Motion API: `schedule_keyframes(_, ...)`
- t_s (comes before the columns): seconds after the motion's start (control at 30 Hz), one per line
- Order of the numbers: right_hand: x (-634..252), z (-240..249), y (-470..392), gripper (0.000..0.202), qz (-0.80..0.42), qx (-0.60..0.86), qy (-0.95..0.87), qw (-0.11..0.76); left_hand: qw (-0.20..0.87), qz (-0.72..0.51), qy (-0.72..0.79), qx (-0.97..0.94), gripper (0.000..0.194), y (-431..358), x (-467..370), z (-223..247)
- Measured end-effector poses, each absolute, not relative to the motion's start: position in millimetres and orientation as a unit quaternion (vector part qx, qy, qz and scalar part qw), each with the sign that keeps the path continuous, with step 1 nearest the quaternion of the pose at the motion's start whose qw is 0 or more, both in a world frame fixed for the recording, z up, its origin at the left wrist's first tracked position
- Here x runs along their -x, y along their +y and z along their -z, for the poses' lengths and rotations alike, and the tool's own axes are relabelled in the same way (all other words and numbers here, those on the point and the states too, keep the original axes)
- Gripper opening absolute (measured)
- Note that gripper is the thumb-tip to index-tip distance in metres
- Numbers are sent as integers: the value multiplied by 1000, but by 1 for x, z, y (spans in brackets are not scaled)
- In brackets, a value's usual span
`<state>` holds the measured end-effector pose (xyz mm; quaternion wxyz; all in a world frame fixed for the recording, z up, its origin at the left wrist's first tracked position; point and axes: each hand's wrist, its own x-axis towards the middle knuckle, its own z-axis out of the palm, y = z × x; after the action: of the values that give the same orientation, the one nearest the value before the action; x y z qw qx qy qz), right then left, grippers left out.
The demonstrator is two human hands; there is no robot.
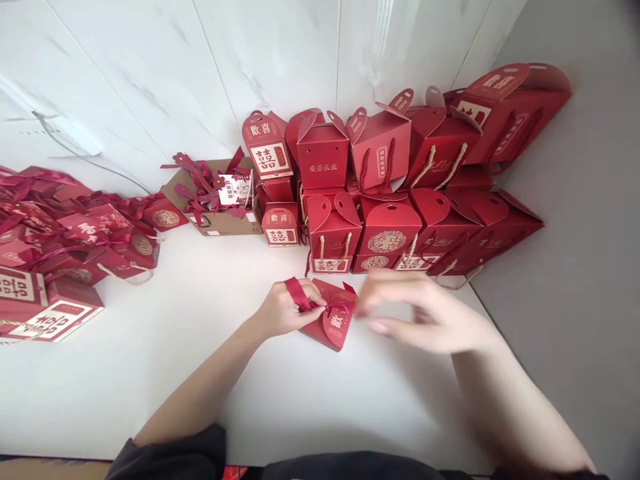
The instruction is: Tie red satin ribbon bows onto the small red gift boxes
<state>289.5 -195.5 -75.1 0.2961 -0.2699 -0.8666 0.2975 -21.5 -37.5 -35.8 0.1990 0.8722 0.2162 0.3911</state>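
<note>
A small red gift box (334, 337) with pale lettering lies on the white table in front of me. Dark red ribbon (342, 307) crosses its top, and one loop of it stands up by my left hand. My left hand (293, 308) pinches the ribbon between thumb and fingers at the middle of the box. Just right of the box hovers my right hand (423, 310), blurred by motion. Its thumb and fingers are apart, with a gap between them and nothing visible inside.
Red gift boxes (390, 230) with rope handles stand stacked along the wall behind. A cardboard box (227, 223) of ribbons and tags stands left of them. More ribboned boxes (95, 233) pile up at far left. A grey panel (575, 233) bounds the right side of the white table (200, 373).
</note>
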Motion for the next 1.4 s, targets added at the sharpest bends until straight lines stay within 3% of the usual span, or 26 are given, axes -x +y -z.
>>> schedule_keyframes(0.07, -255, 25, -109, 12, -317, 310, -864, 239, 200, -380, 222, -875, 7, -38, 21, 36)
schedule_keyframes(0.2, -216, -16, -39, 9, -320, 312, -858, 251, 207, -375, 235, -872, 5, -38, 21, 35)
schedule_keyframes(1.1, -211, -1, -59, 22, -250, 324, -882, 232, 204, -373, 229, -876, 5, -38, 19, 33)
schedule_keyframes(1.4, -215, -7, -64, 20, -398, 343, -815, 245, 203, -386, 227, -871, 4, -38, 19, 34)
